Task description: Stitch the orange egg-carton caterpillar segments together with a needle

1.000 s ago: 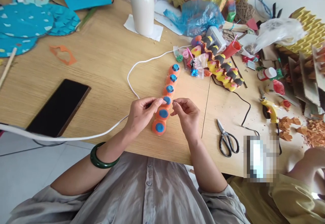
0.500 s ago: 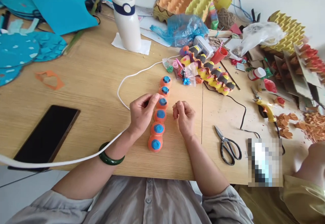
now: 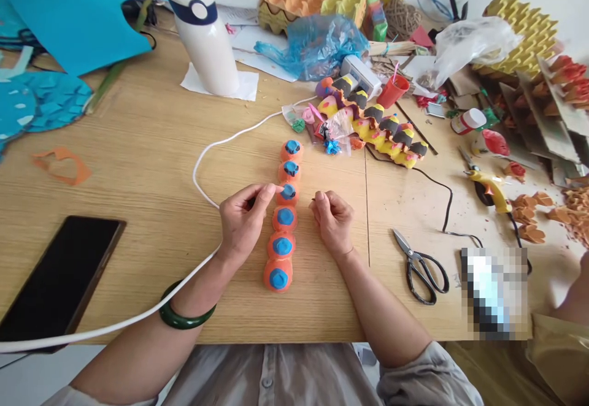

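Observation:
A strip of orange egg-carton cups [image 3: 272,248] runs lengthwise on the table in front of me. Each cup is topped with a blue clay disc, and the three farthest discs also bear small black bits. At the left side of the third cup from the far end, my left hand [image 3: 243,219] is closed, its thumb pressed to its fingers by the blue disc. My right hand [image 3: 334,219] is closed in a pinch to the right of the strip, apart from it. A tiny dark speck shows at its fingertips, too small to name. What the left fingers hold, if anything, is hidden.
A phone [image 3: 59,277] and white cable [image 3: 151,314] lie left; scissors [image 3: 421,268] and a yellow glue gun [image 3: 490,190] lie right. Behind are a white bottle [image 3: 202,38], a painted egg-carton strip [image 3: 375,121] and a blue plastic bag [image 3: 317,47]. Another person's sleeve [image 3: 559,357] shows at right.
The view has shifted slightly. My left thumb has drawn back a little from over the third cup to its left edge. My right hand stays pinched in nearly the same place.

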`<move>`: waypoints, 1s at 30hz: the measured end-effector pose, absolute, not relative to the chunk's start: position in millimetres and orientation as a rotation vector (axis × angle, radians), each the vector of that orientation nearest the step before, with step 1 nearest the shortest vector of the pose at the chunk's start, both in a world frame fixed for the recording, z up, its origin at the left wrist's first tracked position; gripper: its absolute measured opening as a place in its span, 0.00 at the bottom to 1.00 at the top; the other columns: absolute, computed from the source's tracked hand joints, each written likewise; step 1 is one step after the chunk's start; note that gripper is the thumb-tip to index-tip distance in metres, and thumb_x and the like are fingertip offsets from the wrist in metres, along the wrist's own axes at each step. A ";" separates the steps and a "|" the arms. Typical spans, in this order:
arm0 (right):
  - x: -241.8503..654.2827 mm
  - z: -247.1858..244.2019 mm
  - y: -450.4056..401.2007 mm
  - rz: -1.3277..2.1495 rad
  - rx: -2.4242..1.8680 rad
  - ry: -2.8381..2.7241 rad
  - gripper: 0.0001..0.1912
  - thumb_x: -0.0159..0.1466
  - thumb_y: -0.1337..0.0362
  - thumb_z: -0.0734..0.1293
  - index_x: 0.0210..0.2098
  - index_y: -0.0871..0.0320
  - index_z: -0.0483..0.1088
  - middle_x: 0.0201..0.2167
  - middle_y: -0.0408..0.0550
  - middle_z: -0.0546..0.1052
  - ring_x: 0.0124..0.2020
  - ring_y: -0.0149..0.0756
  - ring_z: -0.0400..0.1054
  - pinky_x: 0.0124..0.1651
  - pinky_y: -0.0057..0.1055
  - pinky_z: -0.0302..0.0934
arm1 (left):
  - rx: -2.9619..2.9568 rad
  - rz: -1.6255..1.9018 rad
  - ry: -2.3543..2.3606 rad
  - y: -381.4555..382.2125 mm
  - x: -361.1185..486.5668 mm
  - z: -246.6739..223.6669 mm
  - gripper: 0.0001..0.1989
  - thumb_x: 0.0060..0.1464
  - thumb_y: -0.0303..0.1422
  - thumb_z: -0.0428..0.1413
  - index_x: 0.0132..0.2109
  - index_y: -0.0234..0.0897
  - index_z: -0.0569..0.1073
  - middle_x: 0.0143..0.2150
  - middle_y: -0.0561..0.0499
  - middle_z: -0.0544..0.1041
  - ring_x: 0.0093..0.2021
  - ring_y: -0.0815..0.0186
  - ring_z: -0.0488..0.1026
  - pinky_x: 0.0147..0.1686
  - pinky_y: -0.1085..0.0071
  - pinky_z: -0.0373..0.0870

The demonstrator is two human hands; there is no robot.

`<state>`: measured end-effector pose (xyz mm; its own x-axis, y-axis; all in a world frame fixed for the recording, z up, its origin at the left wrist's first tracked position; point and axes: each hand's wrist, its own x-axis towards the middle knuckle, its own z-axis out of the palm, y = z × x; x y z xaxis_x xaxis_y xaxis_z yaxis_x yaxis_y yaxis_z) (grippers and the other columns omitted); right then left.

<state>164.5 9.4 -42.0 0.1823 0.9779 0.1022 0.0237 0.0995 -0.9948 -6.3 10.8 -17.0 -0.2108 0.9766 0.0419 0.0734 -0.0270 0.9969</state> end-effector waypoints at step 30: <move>155.8 -28.3 1.6 1.232 -1.179 -1.088 0.27 0.65 0.40 0.71 0.22 0.54 0.68 0.16 0.36 0.62 0.18 0.25 0.52 0.21 0.28 0.48 | 1.740 1.315 1.191 0.1 1.2 -8.9 0.08 0.59 0.36 0.67 0.44 0.40 0.87 0.25 0.55 0.76 0.23 0.72 0.66 0.27 0.75 0.66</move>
